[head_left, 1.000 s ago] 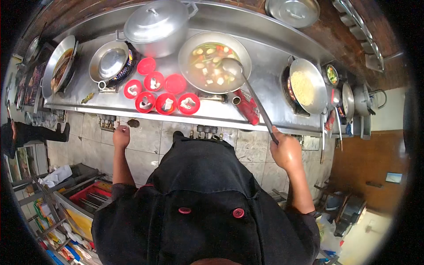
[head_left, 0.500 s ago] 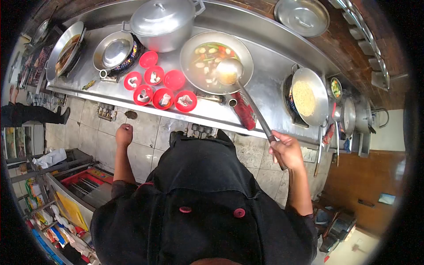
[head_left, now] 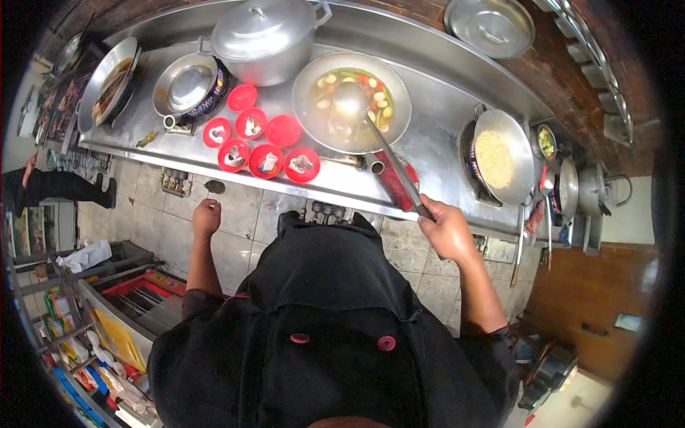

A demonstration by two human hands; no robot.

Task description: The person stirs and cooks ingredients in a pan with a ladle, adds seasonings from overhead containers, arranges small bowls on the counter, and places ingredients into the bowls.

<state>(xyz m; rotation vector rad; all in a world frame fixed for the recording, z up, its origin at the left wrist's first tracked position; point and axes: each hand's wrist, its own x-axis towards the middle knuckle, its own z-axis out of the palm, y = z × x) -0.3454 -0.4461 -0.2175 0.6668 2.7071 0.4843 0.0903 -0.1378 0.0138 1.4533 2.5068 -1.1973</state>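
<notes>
My right hand [head_left: 448, 231] is wrapped round the handle of a long metal ladle [head_left: 397, 162]. The ladle's bowl is over the left-centre part of a wide wok [head_left: 303, 107], in a cloudy soup [head_left: 386, 98] with pale, orange and green vegetable pieces; some of it is hidden under the bowl. Left of the wok stand several red bowls [head_left: 284, 130], most with pieces of whitish meat or fish [head_left: 268, 162]. My left hand [head_left: 207, 216] hangs before the counter's front edge with its fingers curled in, and nothing shows in it.
A large lidded pot [head_left: 262, 43] stands behind the bowls. A smaller pan [head_left: 187, 85] sits over a lit burner at left. To the right is a wok of noodles [head_left: 494, 158]. A red cloth [head_left: 394, 187] lies by the counter edge. Another person's leg [head_left: 68, 187] shows far left.
The ladle's bowl has moved left and slightly away from me within the soup. My right hand has shifted left and forward with the handle. My left hand is nearly still.
</notes>
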